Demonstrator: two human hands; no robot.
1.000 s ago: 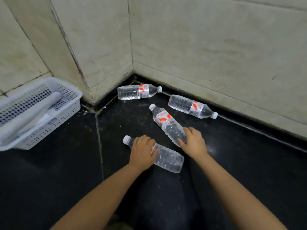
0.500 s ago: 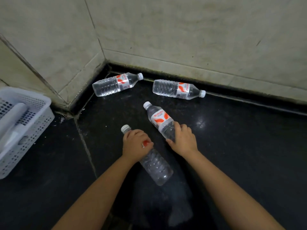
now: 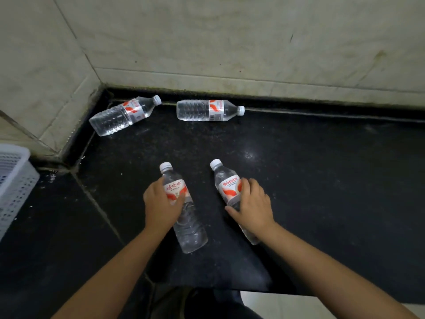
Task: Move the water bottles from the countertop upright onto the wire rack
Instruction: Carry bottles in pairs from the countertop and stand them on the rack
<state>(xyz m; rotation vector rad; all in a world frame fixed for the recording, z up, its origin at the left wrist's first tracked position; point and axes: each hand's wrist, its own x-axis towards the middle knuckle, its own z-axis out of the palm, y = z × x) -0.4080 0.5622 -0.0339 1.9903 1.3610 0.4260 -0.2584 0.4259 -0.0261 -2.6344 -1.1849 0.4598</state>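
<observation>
We see the left hand (image 3: 162, 203) wrapped around a clear water bottle (image 3: 184, 210) at its red-and-white label, which bears Chinese characters. The right hand (image 3: 251, 203) grips a second bottle (image 3: 227, 187) whose label reads "Wahaha". Both sit near the front edge of the black worktop (image 3: 322, 180), caps pointing toward the wall. Two more bottles lie on their sides along the back edge: one (image 3: 122, 116) in the back left corner, another (image 3: 207, 110) just right of it. A white perforated basket (image 3: 13, 180) sits at the left edge.
</observation>
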